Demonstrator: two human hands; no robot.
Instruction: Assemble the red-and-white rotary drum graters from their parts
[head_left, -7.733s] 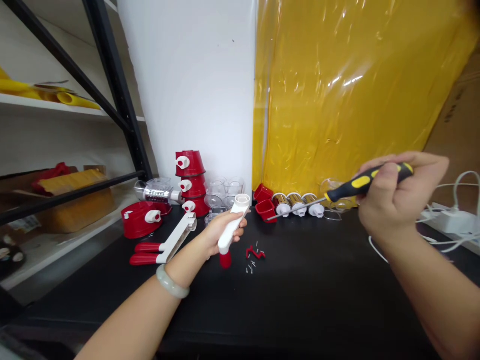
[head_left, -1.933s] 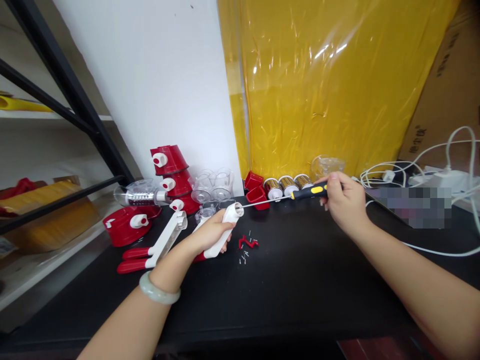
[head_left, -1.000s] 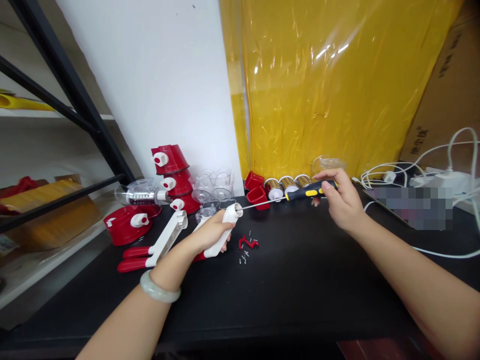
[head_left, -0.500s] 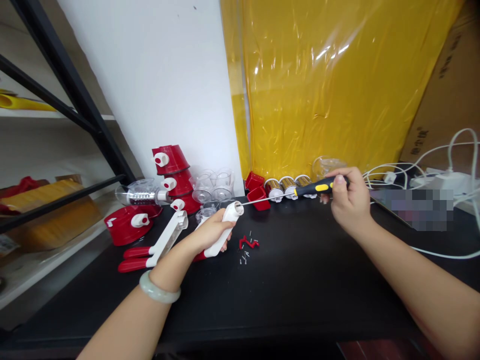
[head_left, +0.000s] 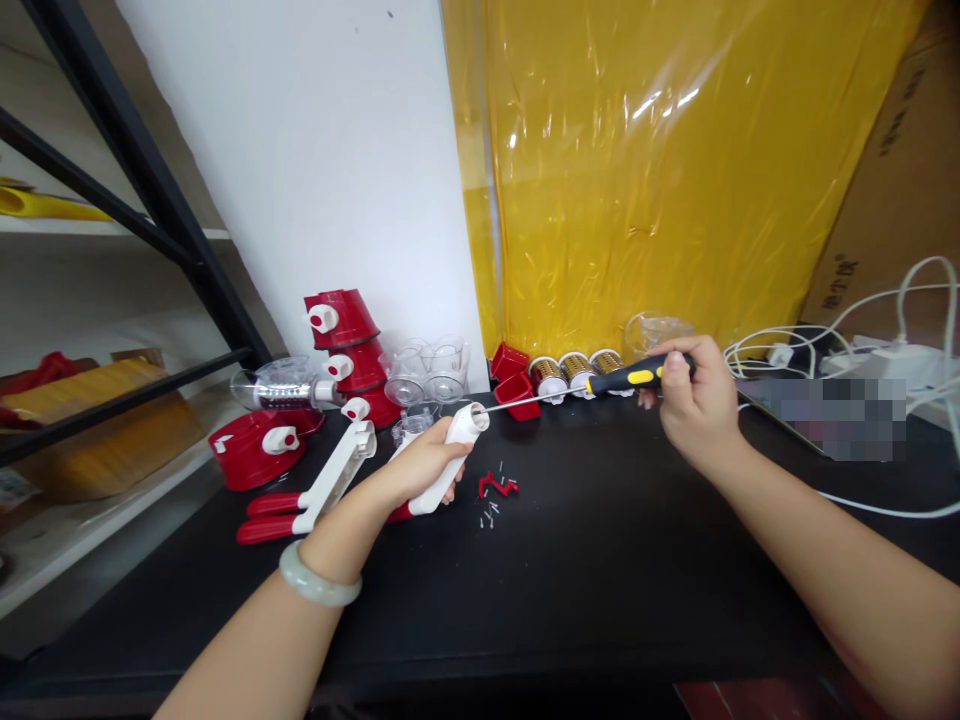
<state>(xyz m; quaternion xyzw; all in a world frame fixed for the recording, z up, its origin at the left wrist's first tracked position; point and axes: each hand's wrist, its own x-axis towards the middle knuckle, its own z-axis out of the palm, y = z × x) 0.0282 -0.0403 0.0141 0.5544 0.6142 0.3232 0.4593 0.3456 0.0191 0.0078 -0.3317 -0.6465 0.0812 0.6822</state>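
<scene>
Black counter under all parts. Stacked red housings at back left. Right hand with thumb and fingers closed on black-and-yellow screwdriver, shaft pointing left. Left hand wrapped around white handle, over counter, round open end at shaft tip. Red plastic piece and loose screws just right of handle, on counter.

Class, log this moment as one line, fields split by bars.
left hand: grips white handle | right hand: holds screwdriver, shaft at handle's opening | table: red plastic, screws
</scene>
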